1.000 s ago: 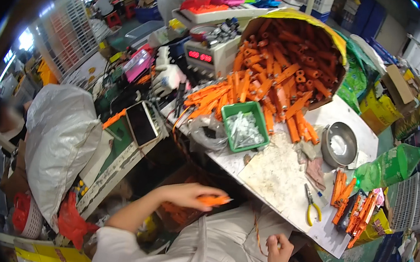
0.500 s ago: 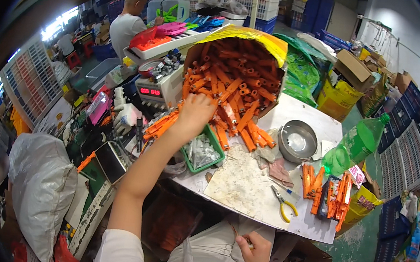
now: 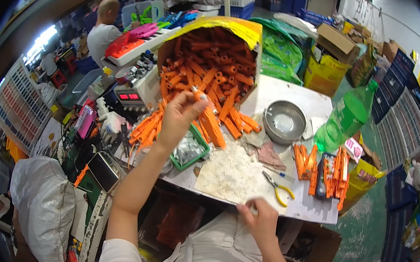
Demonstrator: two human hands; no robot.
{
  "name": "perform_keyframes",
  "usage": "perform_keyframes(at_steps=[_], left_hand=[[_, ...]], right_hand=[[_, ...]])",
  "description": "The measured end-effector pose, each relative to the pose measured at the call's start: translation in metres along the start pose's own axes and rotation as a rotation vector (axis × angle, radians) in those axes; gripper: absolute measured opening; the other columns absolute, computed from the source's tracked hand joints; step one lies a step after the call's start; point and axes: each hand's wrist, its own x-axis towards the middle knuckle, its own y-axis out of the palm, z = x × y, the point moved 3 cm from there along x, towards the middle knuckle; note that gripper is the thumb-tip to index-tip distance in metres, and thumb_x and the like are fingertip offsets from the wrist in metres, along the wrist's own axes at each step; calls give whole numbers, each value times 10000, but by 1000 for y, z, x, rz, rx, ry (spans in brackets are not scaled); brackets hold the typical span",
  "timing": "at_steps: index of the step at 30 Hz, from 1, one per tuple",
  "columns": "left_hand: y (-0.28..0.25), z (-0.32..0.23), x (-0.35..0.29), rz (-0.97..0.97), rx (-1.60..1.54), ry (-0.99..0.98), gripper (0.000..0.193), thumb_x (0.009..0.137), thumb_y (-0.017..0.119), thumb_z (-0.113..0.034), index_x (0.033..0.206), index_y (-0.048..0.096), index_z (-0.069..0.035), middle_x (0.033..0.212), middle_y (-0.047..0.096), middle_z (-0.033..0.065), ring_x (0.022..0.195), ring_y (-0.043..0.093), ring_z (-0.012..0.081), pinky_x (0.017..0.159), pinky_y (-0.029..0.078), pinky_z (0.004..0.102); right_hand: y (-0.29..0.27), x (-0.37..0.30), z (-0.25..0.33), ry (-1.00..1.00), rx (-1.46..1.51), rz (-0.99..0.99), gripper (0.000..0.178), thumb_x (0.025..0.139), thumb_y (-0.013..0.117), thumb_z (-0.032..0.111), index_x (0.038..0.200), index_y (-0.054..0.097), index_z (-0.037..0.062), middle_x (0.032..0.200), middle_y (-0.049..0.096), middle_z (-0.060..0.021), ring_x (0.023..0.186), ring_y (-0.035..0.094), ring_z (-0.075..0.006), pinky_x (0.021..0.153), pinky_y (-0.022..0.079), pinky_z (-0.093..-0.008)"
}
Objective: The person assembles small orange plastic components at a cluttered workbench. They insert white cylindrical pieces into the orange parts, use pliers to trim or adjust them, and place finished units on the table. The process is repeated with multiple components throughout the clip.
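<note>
My left hand [image 3: 179, 120] is closed on an orange plastic handle [image 3: 213, 130], lifted in front of a heap of like orange pieces [image 3: 209, 62] that spill from a yellow-rimmed sack [image 3: 226, 24]. Below that hand stands a green tray [image 3: 198, 156] of small clear or whitish parts. At the table's front edge, my right hand [image 3: 260, 219] has its fingers curled together; whatever they may hold is too small or hidden to make out. A stained pale board [image 3: 233, 179] lies between the two hands. Yellow-handled pliers [image 3: 279, 189] rest just beyond my right hand.
On the right are a steel bowl [image 3: 284, 122], a pinkish cloth [image 3: 270, 155], a green bottle [image 3: 347, 117] and several orange pieces around a dark container [image 3: 325, 176]. A device with red digits [image 3: 130, 97] and a phone [image 3: 103, 172] lie left. Another person [image 3: 102, 35] stands behind.
My left hand has come out of the orange heap with an orange handle. My right hand has risen from my lap to the table's edge. The view has shifted slightly.
</note>
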Motion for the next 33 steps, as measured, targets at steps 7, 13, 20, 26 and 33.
perform_keyframes(at_steps=[7, 13, 20, 26, 33], left_hand=[[78, 18, -93, 202, -331, -324, 416, 865, 686, -248, 1162, 512, -14, 1037, 647, 117, 950, 593, 139, 858, 459, 276], [108, 31, -146, 262, -609, -407, 700, 844, 704, -213, 1377, 312, 16, 1032, 637, 137, 1036, 591, 203, 930, 449, 337], [118, 39, -145, 128, -241, -368, 617, 827, 718, -124, 1337, 401, 14, 951, 623, 72, 945, 576, 129, 893, 451, 275], [122, 46, -136, 180, -52, -306, 627, 826, 717, -111, 1352, 402, 25, 1045, 577, 61, 973, 549, 120, 922, 425, 271], [123, 63, -145, 288, -175, -422, 694, 858, 650, -67, 1419, 265, 68, 1288, 482, 123, 1117, 533, 180, 988, 409, 329]], right_hand=[[-8, 16, 6, 310, 480, 144, 337, 749, 783, 293, 893, 664, 13, 696, 615, -79, 578, 559, -155, 532, 443, -275], [-14, -5, -18, 324, 528, 137, 369, 726, 797, 317, 790, 627, -3, 676, 608, -82, 558, 548, -143, 497, 422, -276], [-7, -1, -10, -156, -254, -93, 334, 700, 791, 286, 753, 555, 55, 655, 543, -66, 564, 566, -220, 488, 448, -334], [-1, 4, -19, -140, -251, -92, 276, 712, 760, 230, 732, 546, 57, 656, 558, -78, 567, 585, -230, 473, 453, -342], [1, 2, -30, -93, -266, -101, 242, 724, 745, 206, 724, 555, 56, 651, 577, -75, 554, 595, -229, 475, 460, -341]])
